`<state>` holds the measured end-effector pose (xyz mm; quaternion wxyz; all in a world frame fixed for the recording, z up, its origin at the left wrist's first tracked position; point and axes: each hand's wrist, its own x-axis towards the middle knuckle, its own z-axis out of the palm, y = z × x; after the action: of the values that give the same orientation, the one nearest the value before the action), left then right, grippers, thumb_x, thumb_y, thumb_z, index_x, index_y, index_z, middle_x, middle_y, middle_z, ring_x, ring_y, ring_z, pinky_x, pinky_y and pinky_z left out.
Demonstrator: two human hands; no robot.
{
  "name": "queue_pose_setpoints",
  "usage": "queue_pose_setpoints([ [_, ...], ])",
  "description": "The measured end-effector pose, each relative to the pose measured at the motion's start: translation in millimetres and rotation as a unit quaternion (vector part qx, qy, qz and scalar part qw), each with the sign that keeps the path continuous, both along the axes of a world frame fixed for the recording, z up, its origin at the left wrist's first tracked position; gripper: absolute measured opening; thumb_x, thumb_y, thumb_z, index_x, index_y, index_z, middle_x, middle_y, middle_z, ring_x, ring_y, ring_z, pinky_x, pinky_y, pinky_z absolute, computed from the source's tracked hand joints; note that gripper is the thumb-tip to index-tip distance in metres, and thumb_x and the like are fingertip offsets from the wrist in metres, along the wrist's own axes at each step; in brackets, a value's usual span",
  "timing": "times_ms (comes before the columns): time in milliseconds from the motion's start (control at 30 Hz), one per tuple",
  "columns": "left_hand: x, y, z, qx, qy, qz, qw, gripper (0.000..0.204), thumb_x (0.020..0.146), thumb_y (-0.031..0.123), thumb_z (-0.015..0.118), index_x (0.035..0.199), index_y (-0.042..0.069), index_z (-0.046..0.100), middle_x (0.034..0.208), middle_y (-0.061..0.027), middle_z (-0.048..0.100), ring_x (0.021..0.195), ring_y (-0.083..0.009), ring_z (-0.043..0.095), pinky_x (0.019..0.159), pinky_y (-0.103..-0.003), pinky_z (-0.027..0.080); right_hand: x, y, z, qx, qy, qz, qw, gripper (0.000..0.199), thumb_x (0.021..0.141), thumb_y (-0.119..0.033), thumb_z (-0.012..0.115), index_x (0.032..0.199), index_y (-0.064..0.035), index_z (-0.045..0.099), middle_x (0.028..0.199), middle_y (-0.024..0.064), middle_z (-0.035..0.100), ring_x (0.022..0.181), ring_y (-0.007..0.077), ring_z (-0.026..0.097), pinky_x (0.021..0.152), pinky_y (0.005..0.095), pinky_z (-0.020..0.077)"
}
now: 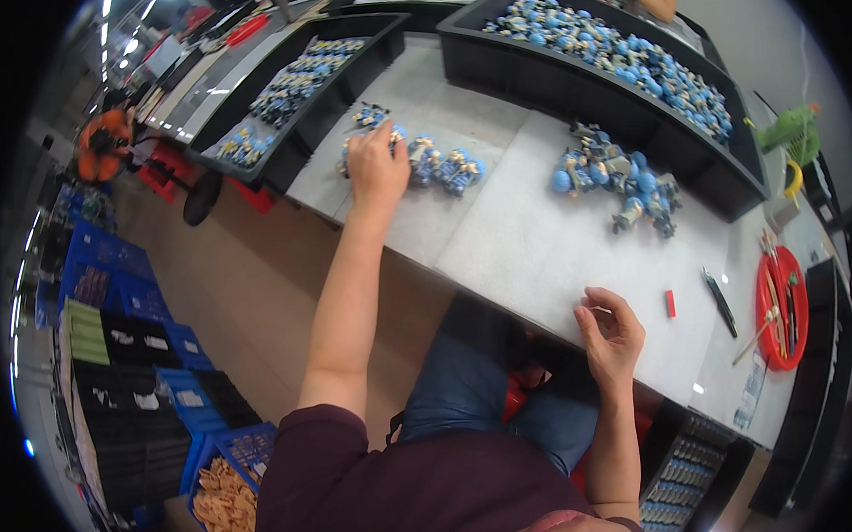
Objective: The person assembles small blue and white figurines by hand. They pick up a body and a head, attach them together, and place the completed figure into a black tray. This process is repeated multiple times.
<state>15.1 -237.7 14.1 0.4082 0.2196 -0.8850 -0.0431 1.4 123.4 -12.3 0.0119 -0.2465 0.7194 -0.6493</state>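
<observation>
On the left part of the table, my left hand (pixel 378 166) reaches into a short row of small blue figurines (pixel 457 171). Its fingers are bent around one figurine (pixel 397 134), which is mostly hidden by the hand. Another small figurine (pixel 370 114) lies just beyond my fingertips. Near the table's front edge, my right hand (pixel 613 338) hovers with thumb and fingers curled but apart, nothing between them. Farther back from it sits a loose pile of blue-headed figurines (pixel 626 179). A small red block (pixel 670 304) lies to the right of this hand.
A large black bin (pixel 582 89) heaped with blue pieces stands at the back. Figurines in rows fill a long black tray (pixel 284 158) at left. To the right are a black pen-like tool (pixel 720 303) and a red dish (pixel 800 349) of tools. Blue crates (pixel 117 255) stand at lower left.
</observation>
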Motion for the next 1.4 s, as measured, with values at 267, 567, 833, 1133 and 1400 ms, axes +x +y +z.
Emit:
queue_pose_setpoints([
  [267,0.6,17.2,5.6,-0.028,0.009,-0.012,1.000,0.025,0.080,0.015,0.057,0.100,0.000,0.062,0.102,-0.0116,0.060,0.093,-0.0304,0.050,0.081,-0.039,0.040,-7.2,-2.4,7.2,0.067,0.005,-0.008,0.998,0.019,0.076,0.000,0.065,0.095,0.0007,0.060,0.088,0.0083,0.063,0.077,0.0128,0.060,0.066,0.0236,0.0491],
  [567,10.0,112.6,4.1,0.258,0.160,-0.262,0.916,0.020,0.079,0.002,0.058,0.099,0.001,0.063,0.102,-0.0084,0.061,0.089,-0.0170,0.057,0.075,-0.027,0.045,-88.3,-80.2,46.4,0.256,0.378,-0.129,0.881,0.022,0.065,-0.002,0.067,0.086,-0.0035,0.061,0.083,0.0086,0.059,0.082,0.0240,0.055,0.073,0.0317,0.0460],
  [833,-5.5,156.2,-15.7,0.641,0.133,-0.370,0.659,0.031,0.087,0.007,0.053,0.117,-0.001,0.052,0.104,-0.0095,0.060,0.090,-0.0138,0.057,0.077,-0.025,0.046,-82.5,-74.8,37.3,0.215,0.439,-0.108,0.866,0.016,0.064,-0.001,0.068,0.078,-0.0037,0.061,0.079,0.0079,0.059,0.075,0.0234,0.055,0.065,0.0330,0.0458],
  [1133,-13.8,174.3,-20.1,0.764,0.100,-0.411,0.487,0.030,0.091,0.011,0.048,0.119,0.000,0.050,0.099,-0.0094,0.061,0.090,-0.0146,0.058,0.082,-0.029,0.048,-17.8,-50.5,28.1,0.147,0.291,-0.091,0.941,0.021,0.063,0.002,0.070,0.081,-0.0041,0.062,0.081,0.0080,0.060,0.073,0.0229,0.056,0.062,0.0324,0.0458],
  [1400,-13.7,178.1,-21.4,0.752,0.089,-0.390,0.524,0.028,0.091,0.009,0.046,0.118,0.000,0.051,0.100,-0.0088,0.061,0.090,-0.0133,0.058,0.080,-0.027,0.046,-9.5,-45.3,17.3,0.098,0.257,-0.070,0.959,0.020,0.066,0.005,0.067,0.085,-0.0023,0.063,0.086,0.0090,0.061,0.078,0.0235,0.058,0.066,0.0305,0.0473],
])
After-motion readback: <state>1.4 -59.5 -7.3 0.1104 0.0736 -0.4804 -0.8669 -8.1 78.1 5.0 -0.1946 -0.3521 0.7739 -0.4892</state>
